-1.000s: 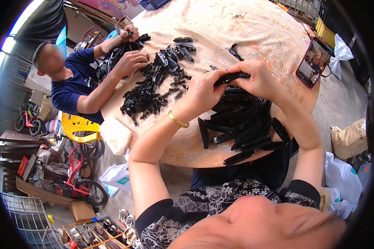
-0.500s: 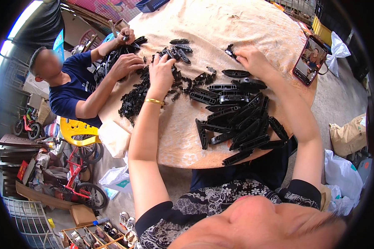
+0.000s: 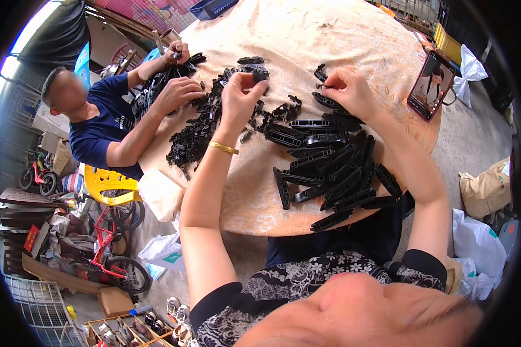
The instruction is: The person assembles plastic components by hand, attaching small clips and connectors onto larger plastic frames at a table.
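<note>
Parting now after working together over the pile of long black strips point(image 3: 336, 168) a second ago. Lifting off the heap of small black parts point(image 3: 200, 130), where it was reaching half a second back, and now rising with the left hand point(image 3: 243, 95) curled, thumb and fingertips pinching one small black piece point(image 3: 259, 74) just above the table point(image 3: 255, 202). Further right, stretching out with the right hand point(image 3: 347, 87), fingers bent down and closing on the far end of a long black strip point(image 3: 329, 102) lying at the top of the pile; whether fully gripping or only pressing is hard to tell. Judging by this, starting another round: one small piece picked, one strip being taken up to meet it.

Beyond the heap, working with a co-worker's hand point(image 3: 179, 92) resting on the small parts.

Packages, from the left: sitting on the ground, a wooden crate point(image 3: 127, 329) of small items; leaning under the table edge, a white bag point(image 3: 159, 194); standing at the table's far end, a blue crate point(image 3: 211, 7). Lying at the right rim, a phone point(image 3: 429, 85) with its screen lit. Bunching beside it, a white plastic bag point(image 3: 472, 66); slumping on the floor, a brown paper sack point(image 3: 486, 188).
</note>
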Demonstrator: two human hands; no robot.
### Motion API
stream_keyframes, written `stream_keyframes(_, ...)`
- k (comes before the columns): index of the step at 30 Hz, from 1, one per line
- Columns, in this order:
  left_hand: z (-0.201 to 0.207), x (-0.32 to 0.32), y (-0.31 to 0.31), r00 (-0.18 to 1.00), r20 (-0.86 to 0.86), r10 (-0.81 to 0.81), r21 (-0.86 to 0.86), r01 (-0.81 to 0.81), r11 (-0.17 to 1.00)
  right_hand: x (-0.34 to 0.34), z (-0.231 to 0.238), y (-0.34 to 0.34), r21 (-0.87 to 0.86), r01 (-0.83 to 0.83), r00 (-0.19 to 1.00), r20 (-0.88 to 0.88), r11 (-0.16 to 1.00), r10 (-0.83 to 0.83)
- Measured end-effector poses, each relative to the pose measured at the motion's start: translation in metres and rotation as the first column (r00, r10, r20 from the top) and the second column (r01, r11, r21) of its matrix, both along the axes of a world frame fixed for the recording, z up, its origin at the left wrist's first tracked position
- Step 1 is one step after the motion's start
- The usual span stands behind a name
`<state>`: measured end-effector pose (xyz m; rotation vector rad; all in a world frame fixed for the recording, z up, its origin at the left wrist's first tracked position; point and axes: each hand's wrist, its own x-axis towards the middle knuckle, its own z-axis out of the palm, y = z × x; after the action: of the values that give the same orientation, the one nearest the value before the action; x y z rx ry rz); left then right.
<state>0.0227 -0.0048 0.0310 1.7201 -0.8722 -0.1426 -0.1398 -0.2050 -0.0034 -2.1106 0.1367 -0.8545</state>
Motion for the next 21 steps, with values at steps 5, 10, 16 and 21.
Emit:
stream_keyframes(5,-0.008,-0.031,-0.008,0.654,-0.598,-0.463,-0.4,0.257,0.88,-0.014,0.025,0.039,0.011,-0.107,0.977,0.187,0.994,0.103)
stream_keyframes(10,-0.017,-0.049,-0.009,0.571,-0.605,-0.555,-0.465,0.312,0.828,-0.019,0.029,0.048,-0.124,-0.07,0.943,0.316,0.99,0.106)
stream_keyframes(16,-0.014,-0.06,-0.01,0.597,-0.637,-0.489,-0.385,0.303,0.872,-0.017,0.03,0.044,-0.248,-0.063,0.925,0.348,0.967,0.15)
stream_keyframes(21,-0.019,-0.062,-0.011,0.606,-0.625,-0.492,-0.426,0.263,0.866,-0.017,0.028,0.045,-0.314,-0.025,0.93,0.342,0.949,0.138)
